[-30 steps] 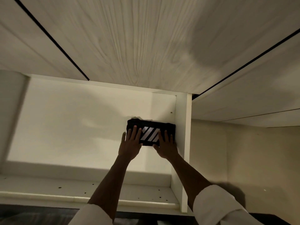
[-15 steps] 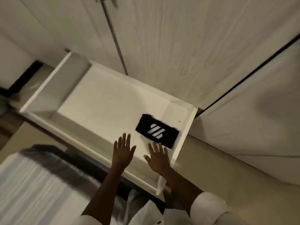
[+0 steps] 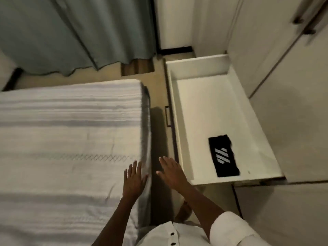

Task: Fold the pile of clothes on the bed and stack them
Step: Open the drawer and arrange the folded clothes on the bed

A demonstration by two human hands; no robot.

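A folded black garment with white diagonal stripes lies flat in the near right corner of an open white drawer. Both hands are empty, with fingers straight and spread. My left hand hovers over the right edge of the bed, which is covered in a white striped spread. My right hand is over the dark gap between the bed and the drawer front, a little left of the garment. No pile of clothes shows on the visible part of the bed.
The drawer juts out from a light wooden wardrobe on the right, narrowing the floor gap beside the bed. A grey-green curtain hangs at the back left. A dark handle sits on the drawer front.
Both hands have let go of the black garment and pulled back out of the drawer. My view has swung left, bringing the bed and curtain into sight.
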